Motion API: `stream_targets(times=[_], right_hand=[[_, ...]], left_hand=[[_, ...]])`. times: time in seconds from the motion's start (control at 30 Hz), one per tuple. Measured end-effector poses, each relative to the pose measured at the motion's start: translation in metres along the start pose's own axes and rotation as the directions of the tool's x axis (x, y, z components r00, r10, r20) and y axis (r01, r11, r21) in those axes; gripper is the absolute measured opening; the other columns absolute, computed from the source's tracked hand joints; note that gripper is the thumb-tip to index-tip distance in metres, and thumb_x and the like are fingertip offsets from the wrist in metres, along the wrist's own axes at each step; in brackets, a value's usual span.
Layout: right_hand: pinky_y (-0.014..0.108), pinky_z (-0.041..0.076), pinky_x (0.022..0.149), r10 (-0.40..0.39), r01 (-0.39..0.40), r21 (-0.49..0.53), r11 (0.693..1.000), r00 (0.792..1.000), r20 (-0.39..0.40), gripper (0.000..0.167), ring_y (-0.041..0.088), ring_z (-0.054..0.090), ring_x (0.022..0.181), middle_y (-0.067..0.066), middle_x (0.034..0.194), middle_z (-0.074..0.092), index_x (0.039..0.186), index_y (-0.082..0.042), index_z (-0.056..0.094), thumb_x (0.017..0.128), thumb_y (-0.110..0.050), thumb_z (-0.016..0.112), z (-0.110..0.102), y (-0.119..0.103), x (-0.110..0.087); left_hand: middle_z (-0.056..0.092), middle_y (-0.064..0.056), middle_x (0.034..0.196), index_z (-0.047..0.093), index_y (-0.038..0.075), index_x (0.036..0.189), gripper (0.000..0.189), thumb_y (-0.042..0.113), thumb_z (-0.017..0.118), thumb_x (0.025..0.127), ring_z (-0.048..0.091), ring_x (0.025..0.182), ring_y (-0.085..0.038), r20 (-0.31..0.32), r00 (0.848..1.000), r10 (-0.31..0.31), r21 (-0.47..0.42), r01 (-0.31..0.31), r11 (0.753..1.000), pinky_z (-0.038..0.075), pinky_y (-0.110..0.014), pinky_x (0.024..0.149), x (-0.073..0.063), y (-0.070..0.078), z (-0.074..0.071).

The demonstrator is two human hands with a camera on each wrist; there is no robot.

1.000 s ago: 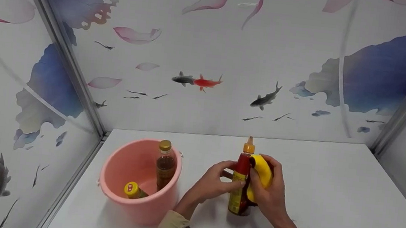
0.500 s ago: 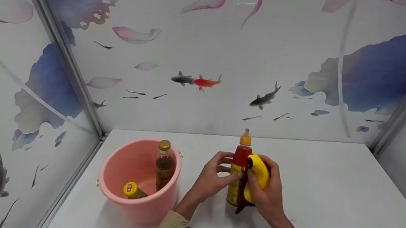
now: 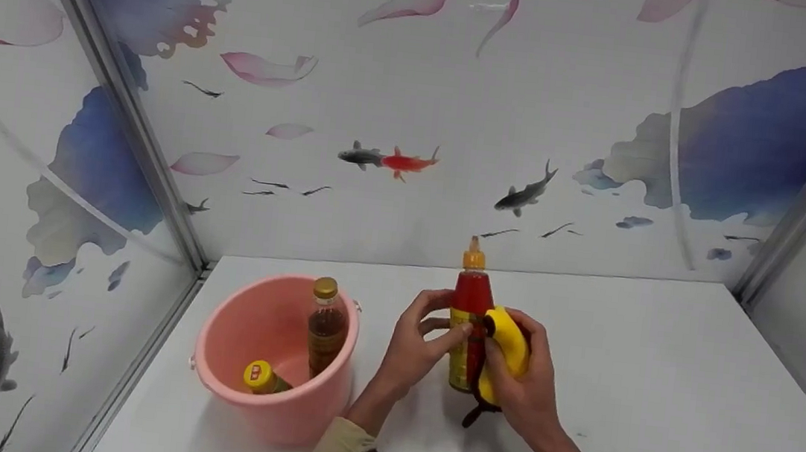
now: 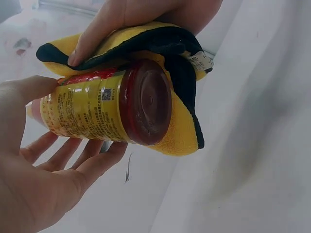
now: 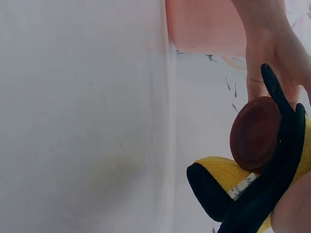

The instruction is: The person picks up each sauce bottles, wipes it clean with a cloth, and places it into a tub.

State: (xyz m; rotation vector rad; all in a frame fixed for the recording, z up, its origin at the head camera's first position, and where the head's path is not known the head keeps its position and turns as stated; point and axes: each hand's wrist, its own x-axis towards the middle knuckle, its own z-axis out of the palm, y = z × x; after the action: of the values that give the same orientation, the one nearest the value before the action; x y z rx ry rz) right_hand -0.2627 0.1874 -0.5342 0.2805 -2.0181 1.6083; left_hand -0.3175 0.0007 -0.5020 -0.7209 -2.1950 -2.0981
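A squeeze bottle of red sauce (image 3: pixel 473 293) with an orange nozzle cap and yellow label is held upright, raised off the table. My left hand (image 3: pixel 411 350) grips it from the left, thumb on the near side and fingers round the far side. In my right hand (image 3: pixel 530 382) is a folded yellow cloth with black edging (image 3: pixel 511 350), pressed against the bottle's right side. The left wrist view shows the bottle's label and base (image 4: pixel 150 104), with the cloth (image 4: pixel 180 131) wrapped partly about it. Some right fingers are hidden behind the cloth.
Left of my hands stands a pink bucket (image 3: pixel 225 349) on the white table (image 3: pixel 654 402). Inside it are a dark bottle with a gold cap (image 3: pixel 327 330) and a yellow-capped container (image 3: pixel 260 376). Patterned panels (image 3: pixel 460 112) enclose the back and sides.
The sauce bottle has risen and shifted left, with both hands moving along. The cloth stays against its right side, and a black edge now hangs below it. The bucket stays put.
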Motion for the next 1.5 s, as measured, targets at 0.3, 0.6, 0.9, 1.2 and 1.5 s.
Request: stream_targets(times=[0.3,0.6,0.9,1.2,1.5], right_hand=[[0.019,0.055,0.098,-0.006,0.006,-0.008,1.000,1.000,-0.003,0.057,0.017,0.061,0.114,-0.007,0.139,0.060,0.153,-0.018,0.049,0.102,-0.014,0.076,0.001,0.001,0.000],[0.020,0.056,0.096,-0.026,0.026,-0.024,0.999,1.000,-0.008,0.056,0.017,0.061,0.114,-0.008,0.139,0.059,0.152,-0.019,0.050,0.102,-0.014,0.075,-0.001,0.002,0.002],[0.020,0.057,0.096,-0.022,0.022,-0.016,1.000,1.000,-0.020,0.056,0.017,0.062,0.113,-0.006,0.139,0.060,0.153,-0.016,0.050,0.103,-0.013,0.075,-0.004,0.001,0.004],[0.019,0.057,0.096,-0.029,0.030,0.004,1.000,0.999,-0.037,0.057,0.018,0.061,0.115,-0.006,0.139,0.059,0.154,-0.015,0.048,0.104,-0.012,0.073,-0.009,-0.002,0.007],[0.018,0.056,0.099,-0.011,0.011,0.001,1.000,0.999,-0.042,0.058,0.018,0.060,0.118,-0.005,0.141,0.058,0.156,-0.014,0.046,0.104,-0.013,0.073,-0.010,-0.003,0.007]], left_hand=[[0.059,0.001,0.150,0.055,0.027,0.141,0.048,0.035,0.079,0.100,0.068,0.128,-0.024,0.105,0.993,-0.054,-0.005,0.054,0.999,0.063,-0.040,0.101,-0.002,0.000,-0.003],[0.060,0.003,0.148,0.054,0.029,0.140,0.052,0.041,0.081,0.098,0.068,0.124,-0.024,0.154,0.986,-0.058,0.074,0.047,0.996,0.064,-0.039,0.098,-0.004,0.001,-0.003],[0.063,0.006,0.146,0.055,0.030,0.139,0.048,0.037,0.080,0.099,0.063,0.130,-0.013,0.218,0.974,-0.070,0.140,0.040,0.989,0.056,-0.034,0.110,-0.004,0.000,-0.003],[0.063,0.008,0.148,0.054,0.034,0.145,0.051,0.034,0.078,0.099,0.060,0.136,-0.012,0.302,0.950,-0.079,0.162,0.031,0.986,0.054,-0.035,0.114,-0.005,-0.005,-0.003],[0.065,0.009,0.146,0.054,0.039,0.147,0.056,0.038,0.080,0.098,0.064,0.130,-0.017,0.277,0.957,-0.083,0.178,0.034,0.983,0.057,-0.041,0.112,-0.006,-0.005,-0.001]])
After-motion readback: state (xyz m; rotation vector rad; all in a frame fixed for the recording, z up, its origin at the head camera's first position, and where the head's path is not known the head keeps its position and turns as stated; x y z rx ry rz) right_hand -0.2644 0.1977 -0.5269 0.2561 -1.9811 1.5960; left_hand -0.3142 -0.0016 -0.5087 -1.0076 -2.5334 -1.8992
